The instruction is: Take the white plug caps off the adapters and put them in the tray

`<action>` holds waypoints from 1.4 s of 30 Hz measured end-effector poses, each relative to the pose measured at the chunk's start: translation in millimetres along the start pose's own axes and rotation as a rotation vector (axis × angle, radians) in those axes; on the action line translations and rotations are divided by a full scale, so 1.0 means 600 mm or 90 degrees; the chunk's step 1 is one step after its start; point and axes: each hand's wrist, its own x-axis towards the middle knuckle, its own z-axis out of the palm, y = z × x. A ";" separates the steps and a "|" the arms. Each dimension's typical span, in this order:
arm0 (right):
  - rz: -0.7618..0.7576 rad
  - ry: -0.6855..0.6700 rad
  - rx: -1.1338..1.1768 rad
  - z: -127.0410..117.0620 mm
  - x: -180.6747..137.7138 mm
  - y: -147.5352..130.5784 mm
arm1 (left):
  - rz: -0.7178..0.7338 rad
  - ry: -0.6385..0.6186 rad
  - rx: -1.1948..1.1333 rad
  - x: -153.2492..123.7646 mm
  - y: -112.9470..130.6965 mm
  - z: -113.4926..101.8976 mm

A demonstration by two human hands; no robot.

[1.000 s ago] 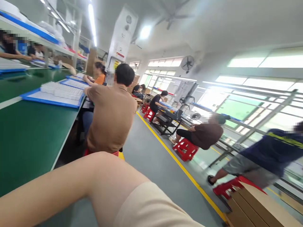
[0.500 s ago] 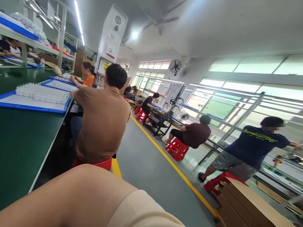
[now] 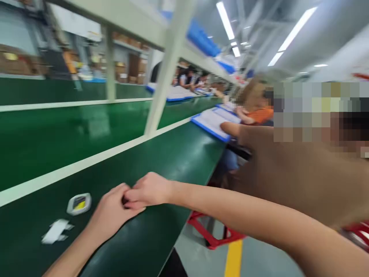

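Observation:
My left hand (image 3: 111, 211) and my right hand (image 3: 148, 189) meet on the green table (image 3: 161, 161) near its front edge. Both are curled, fingertips pressed together around something small and dark that I cannot make out. Just left of my left hand lie a small white device with a yellow face (image 3: 79, 203) and a white flat piece (image 3: 56, 231), neither touched. The picture is smeared by motion.
A white frame post (image 3: 164, 77) rises from the table. A person in a brown shirt (image 3: 288, 169) sits close on my right on a red stool (image 3: 210, 234). Blue-edged trays (image 3: 211, 121) lie further along. A yellow floor line (image 3: 234, 257) runs below.
The view has swung left from the aisle to the table. Both hands, unseen before, are now joined on the green surface. My right arm now stretches across the view.

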 end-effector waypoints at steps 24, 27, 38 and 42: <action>0.241 0.357 0.586 0.067 0.162 0.151 | -0.096 0.154 0.391 -0.050 -0.008 -0.150; 0.232 0.323 0.643 0.074 0.162 0.155 | -0.189 0.050 0.389 -0.064 -0.023 -0.193; 0.243 0.315 0.689 0.062 0.131 0.138 | -0.231 -0.013 0.195 0.006 -0.030 -0.138; 0.197 0.291 0.654 0.046 0.115 0.112 | -0.098 -0.016 0.172 0.029 -0.047 -0.134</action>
